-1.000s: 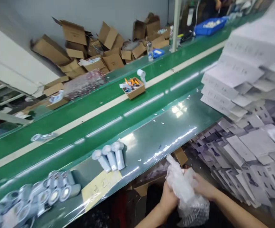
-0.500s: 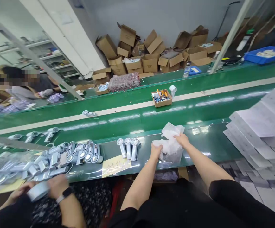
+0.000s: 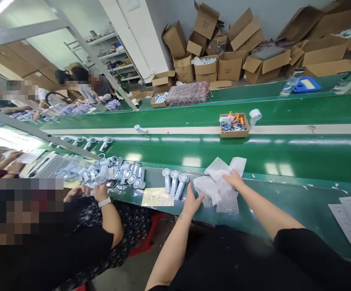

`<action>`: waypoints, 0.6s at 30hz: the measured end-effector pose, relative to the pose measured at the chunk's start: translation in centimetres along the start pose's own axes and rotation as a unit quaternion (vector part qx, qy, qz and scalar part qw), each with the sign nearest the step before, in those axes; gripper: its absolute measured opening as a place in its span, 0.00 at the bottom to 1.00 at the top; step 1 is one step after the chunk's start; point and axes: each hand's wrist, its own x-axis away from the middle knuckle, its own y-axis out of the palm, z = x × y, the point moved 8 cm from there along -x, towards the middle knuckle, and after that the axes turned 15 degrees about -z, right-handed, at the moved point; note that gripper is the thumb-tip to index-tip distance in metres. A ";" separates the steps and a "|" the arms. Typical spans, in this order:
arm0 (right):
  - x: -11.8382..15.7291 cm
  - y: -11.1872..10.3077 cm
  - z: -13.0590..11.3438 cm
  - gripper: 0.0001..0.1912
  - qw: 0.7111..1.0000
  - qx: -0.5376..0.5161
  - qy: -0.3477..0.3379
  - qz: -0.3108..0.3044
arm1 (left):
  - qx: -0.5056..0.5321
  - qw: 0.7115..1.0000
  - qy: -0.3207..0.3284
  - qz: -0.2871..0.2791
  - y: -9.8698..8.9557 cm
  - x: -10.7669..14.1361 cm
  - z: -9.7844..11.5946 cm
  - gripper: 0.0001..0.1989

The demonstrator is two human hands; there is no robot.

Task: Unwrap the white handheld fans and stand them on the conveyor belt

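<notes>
A loose pile of whitish translucent bubble bags lies on the green bench in front of me. My right hand grips the bags at their right side, fingers closed on the wrap. On the left side of the pile, my left hand is open with thumb and fingers apart; its thumb is close to the bags' edge. Its fingertips are beside the rightmost of three pale blue handheld fans, which lie side by side. Beneath the fans is a yellow paper with handwriting.
At left a co-worker's hands handle a pale part near heaped fans. A carton of small parts and orange-handled tools stands on the belt beside a tape roll. White sheets are stacked at right. Cardboard boxes line the wall.
My left hand has let go of the bubble bags and opened beside the fans. The right hand stays on the bags. My view has swung left, and the co-worker's hands have risen toward the bench.
</notes>
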 end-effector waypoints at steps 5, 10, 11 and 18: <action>2.6 -3.3 -0.5 0.39 0.999 -0.021 -0.042 0.009 | -0.217 0.967 -0.113 0.072 -6.5 1.2 -2.5 0.18; 8.3 -4.7 -0.3 0.27 0.992 -0.027 -0.095 0.074 | -0.350 0.920 -0.177 -0.022 -6.9 -2.1 -2.7 0.18; 9.6 -4.2 -0.3 0.24 0.990 -0.044 -0.116 0.066 | -0.355 0.917 -0.179 -0.036 -6.9 -2.6 -2.7 0.18; 16.2 6.5 1.9 0.15 0.930 -0.266 -0.068 -0.245 | -0.266 0.950 -0.163 -0.001 -10.4 -0.2 -2.2 0.20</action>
